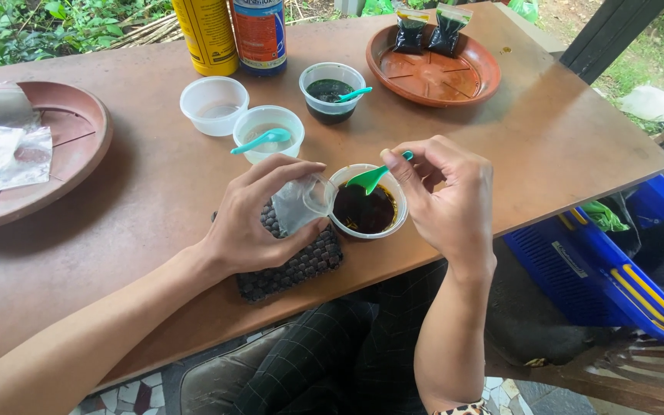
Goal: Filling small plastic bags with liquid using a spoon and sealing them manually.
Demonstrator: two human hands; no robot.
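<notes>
Left hand (251, 223) pinched open pouch (299, 204), thin, limp, best held at mouth | right hand (447, 196) gripped spoon (370, 177), light, rigid | cup (364, 209) of dark liquid judged spill-prone.

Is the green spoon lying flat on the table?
No, the right hand holds the green spoon up over the cup of dark liquid.

Brown table (547, 131) outdoors, daylight, greenery (9, 31) behind, mosaic tile floor (128, 396)
</notes>
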